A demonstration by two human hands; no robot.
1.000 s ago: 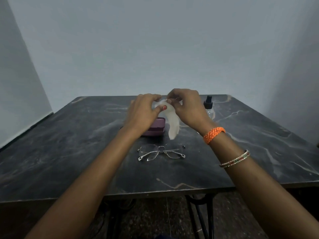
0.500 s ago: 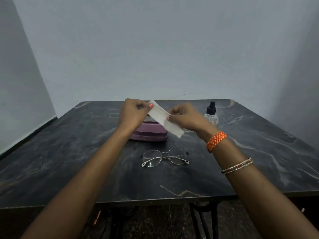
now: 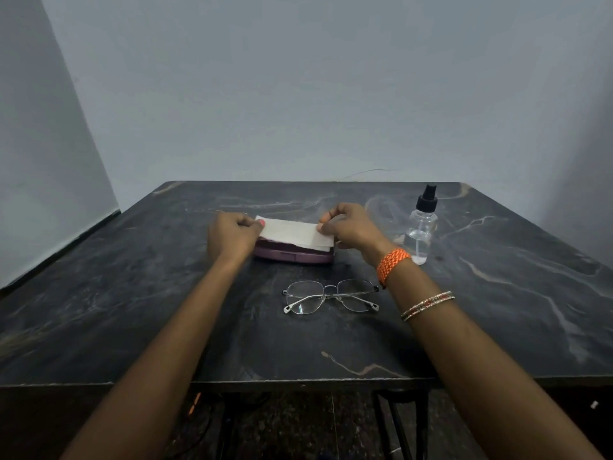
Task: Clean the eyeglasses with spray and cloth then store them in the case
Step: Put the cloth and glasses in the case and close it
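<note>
Cloth (image 3: 292, 234) is now pulled out flat between the hands, where a second ago it hung bunched and curled; that reads as unfolding done, so spraying or wiping can follow. Left hand (image 3: 232, 234) pinches its left edge, right hand (image 3: 351, 227) pinches the right, both with curled fingers, forearms reaching forward side by side. Case (image 3: 293, 254) lies just under the cloth. Glasses (image 3: 331, 296) rest untouched, nearer than the hands. Spray (image 3: 420, 227) stands right of the right hand.
</note>
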